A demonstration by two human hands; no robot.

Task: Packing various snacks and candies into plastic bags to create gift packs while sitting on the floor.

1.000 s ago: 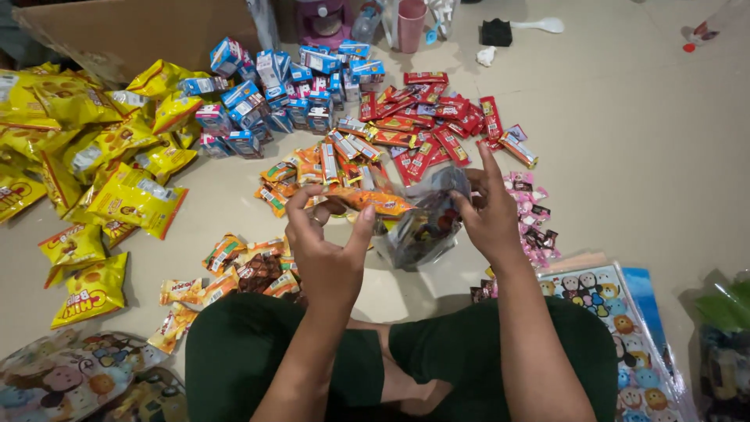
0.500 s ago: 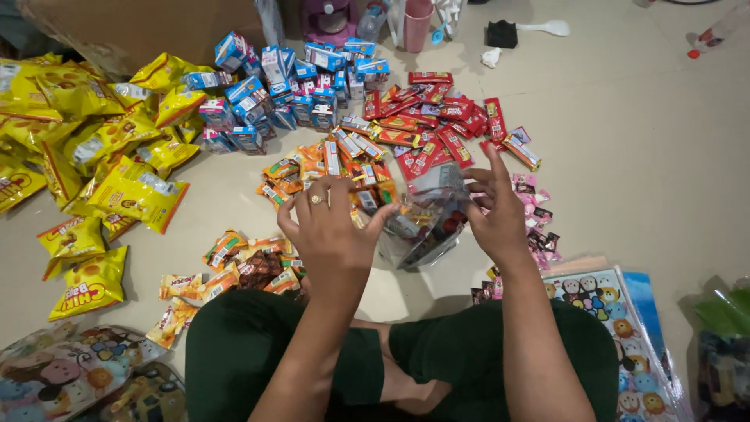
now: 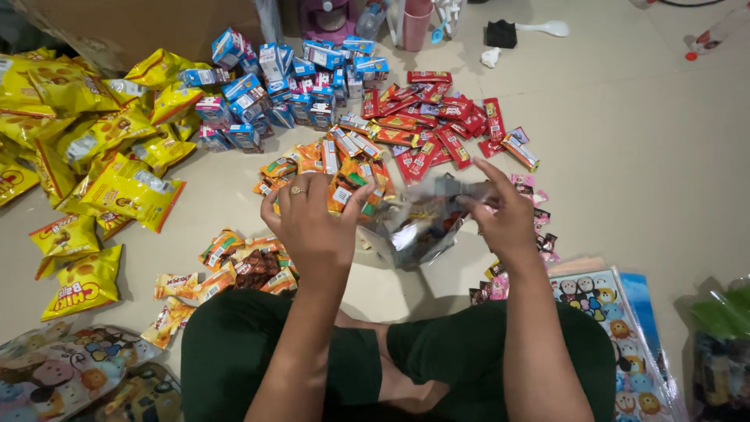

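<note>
Both hands (image 3: 500, 219) pinching clear bag (image 3: 418, 227).

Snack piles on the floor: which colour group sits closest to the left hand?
The orange packets: the left hand is right over that pile. The yellow bags, blue cartons and red bars lie farther off.

Clear bag (image 3: 422, 223) blurred, contents unreadable (motion smear); yellow snack packs (image 3: 31, 86) cut by left edge.
</note>
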